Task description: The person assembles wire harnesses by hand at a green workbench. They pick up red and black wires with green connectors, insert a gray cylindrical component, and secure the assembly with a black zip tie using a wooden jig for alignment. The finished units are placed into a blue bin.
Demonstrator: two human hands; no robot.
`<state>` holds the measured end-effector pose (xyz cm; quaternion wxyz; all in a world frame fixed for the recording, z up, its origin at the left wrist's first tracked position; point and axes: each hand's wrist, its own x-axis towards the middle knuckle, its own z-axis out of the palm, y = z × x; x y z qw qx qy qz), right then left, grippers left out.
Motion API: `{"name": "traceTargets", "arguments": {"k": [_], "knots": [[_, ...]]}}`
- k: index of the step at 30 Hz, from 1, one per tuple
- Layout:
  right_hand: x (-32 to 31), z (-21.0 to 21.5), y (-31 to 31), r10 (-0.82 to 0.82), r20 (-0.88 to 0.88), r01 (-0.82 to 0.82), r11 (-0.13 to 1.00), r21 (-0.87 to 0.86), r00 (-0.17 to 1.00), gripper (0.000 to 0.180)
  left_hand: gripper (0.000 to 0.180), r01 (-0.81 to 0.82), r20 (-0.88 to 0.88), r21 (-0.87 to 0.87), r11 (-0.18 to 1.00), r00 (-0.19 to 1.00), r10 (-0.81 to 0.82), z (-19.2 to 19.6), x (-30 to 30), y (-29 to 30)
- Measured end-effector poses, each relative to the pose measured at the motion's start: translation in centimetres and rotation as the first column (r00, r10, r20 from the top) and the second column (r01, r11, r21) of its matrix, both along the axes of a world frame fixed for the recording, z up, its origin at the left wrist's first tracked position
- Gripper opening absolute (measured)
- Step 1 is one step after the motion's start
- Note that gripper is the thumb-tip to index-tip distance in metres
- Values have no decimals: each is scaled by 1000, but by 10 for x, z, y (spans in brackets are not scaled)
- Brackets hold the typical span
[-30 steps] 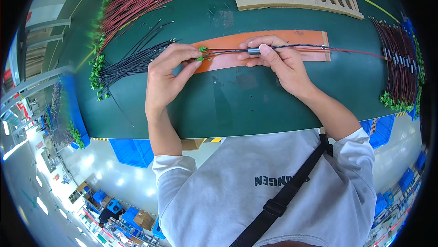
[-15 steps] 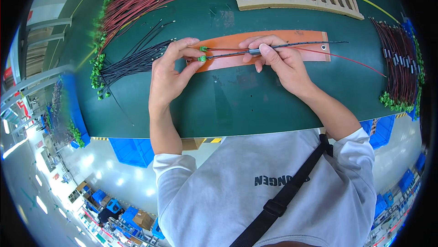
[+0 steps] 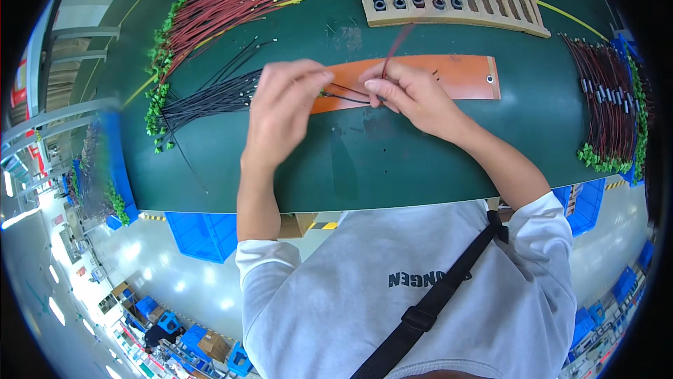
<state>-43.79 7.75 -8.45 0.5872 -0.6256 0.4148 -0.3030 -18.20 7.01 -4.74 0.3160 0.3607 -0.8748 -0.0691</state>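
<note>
I see both hands over the orange mat [image 3: 449, 74] on the green table [image 3: 420, 162]. The left hand [image 3: 280, 109] and right hand [image 3: 410, 95] pinch a black wire [image 3: 348, 95] between them, and a dark red wire [image 3: 396, 43] rises from the right fingers. Black wires [image 3: 207, 99] lie left, red wires [image 3: 224, 8] beyond them.

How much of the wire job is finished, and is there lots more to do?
Looks done: the pile of dark red wires on the right, with small rings on them. In hand: the left hand and right hand hold black and red wires over the orange mat. Probably left: the big red bundle and black bundle on the left, so likely lots more.
</note>
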Motion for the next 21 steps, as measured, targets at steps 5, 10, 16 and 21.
{"name": "traceTargets", "arguments": {"k": [5,10,16,21], "knots": [[4,0,0,-13,-112,-25,942,-334,994,20,37,162,366,-331,930,930,-32,25,-46,10],[0,3,-1,33,-97,-54,973,-223,995,23,44,111,384,-366,924,923,41,9,-9,-24],[0,0,0,20,-74,-36,974,-225,997,27,39,-75,378,-385,920,896,232,16,43,-34],[-2,-2,-1,-48,-100,27,979,-200,994,27,22,-248,238,155,956,949,208,19,50,-7]]}}
